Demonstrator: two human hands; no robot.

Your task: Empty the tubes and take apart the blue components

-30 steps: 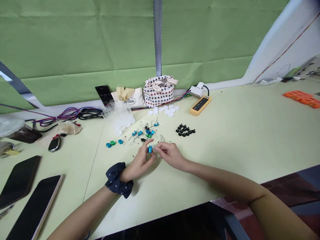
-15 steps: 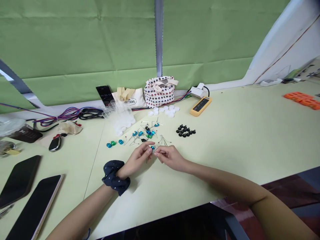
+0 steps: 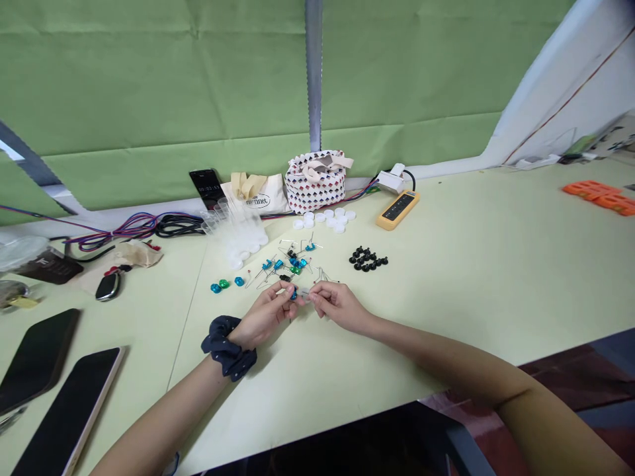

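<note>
1. Far left of the grip: two phones [image 3: 49, 390] lying flat, screens dark.
2. Beyond the grip, leftward: an upright phone [image 3: 205, 189] showing 00:03:53, then a cloth bag [image 3: 255, 197] printed "rtinet".
3. Left hand [image 3: 265, 313], a scrunchie [image 3: 227, 347] at its wrist, pinches a small blue capacitor [image 3: 294, 295] between the hands.
4. Right hand [image 3: 340, 307] sits just beside it, fingertips pressed together; anything they hold is too small to tell.
5. Just beyond the grip: loose blue and green wire-legged parts [image 3: 282, 266].
6. Further right: a cluster of black pieces [image 3: 367, 259].

blue capacitors [image 3: 278, 264]: glossy | wire leads [image 3: 323, 274]: bright metal | scrunchie [image 3: 227, 345]: matt cloth
</note>
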